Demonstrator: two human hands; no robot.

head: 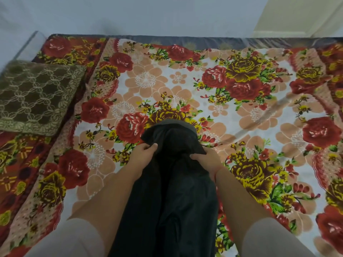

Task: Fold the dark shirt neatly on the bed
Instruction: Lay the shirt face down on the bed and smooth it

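The dark shirt [172,191] hangs bunched between my forearms, over the near middle of the bed [241,112]. Its top end droops forward past my hands, showing a grey edge. My left hand [143,153] grips the shirt's upper left edge, fingers curled into the cloth. My right hand [207,159] grips the upper right edge, partly hidden behind the fabric. The lower part of the shirt runs down out of view at the bottom.
A flowered sheet in red, yellow and peach covers the bed. A brown patterned pillow [35,97] lies at the left side. A pale wall [148,15] runs behind the bed's far edge.
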